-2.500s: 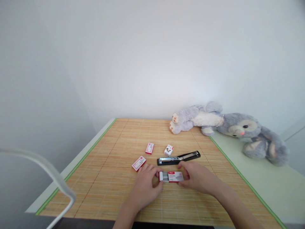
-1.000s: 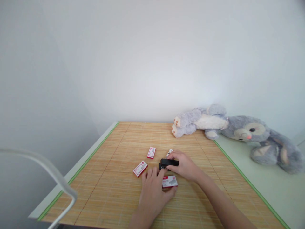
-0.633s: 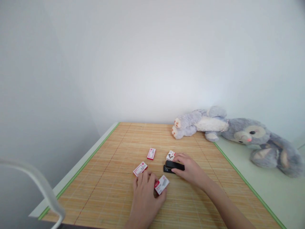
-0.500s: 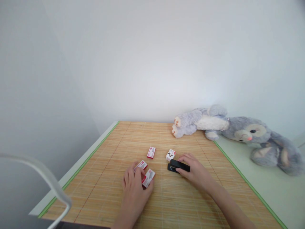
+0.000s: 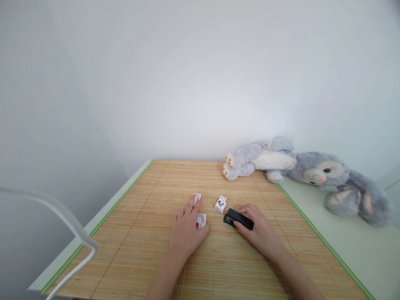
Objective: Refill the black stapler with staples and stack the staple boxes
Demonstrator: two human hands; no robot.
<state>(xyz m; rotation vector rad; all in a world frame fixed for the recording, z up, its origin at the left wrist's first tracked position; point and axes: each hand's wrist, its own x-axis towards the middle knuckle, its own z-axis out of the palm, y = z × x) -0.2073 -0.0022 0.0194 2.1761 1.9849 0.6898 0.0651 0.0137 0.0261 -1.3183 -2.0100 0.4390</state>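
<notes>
My left hand [image 5: 186,231] lies flat on the bamboo mat [image 5: 146,233] with its fingers stretched out. A red and white staple box [image 5: 201,221] sits against it between thumb and forefinger. The forefinger tip touches a second staple box [image 5: 196,197]. A third small box [image 5: 221,204] stands apart to the right. My right hand [image 5: 261,230] has its fingers curled over a closed black stapler [image 5: 238,218] that rests on the mat. Another box seen before is hidden, probably under my left hand.
A grey plush rabbit [image 5: 312,171] lies along the back right, partly on the pale green tabletop [image 5: 350,246]. A white curved bar [image 5: 65,221] crosses the near left corner. White walls close in the back and left.
The stapler, lying opened flat before, is now closed and my right hand has slid it right. My left hand carried a staple box leftward and now lies flat beside it.
</notes>
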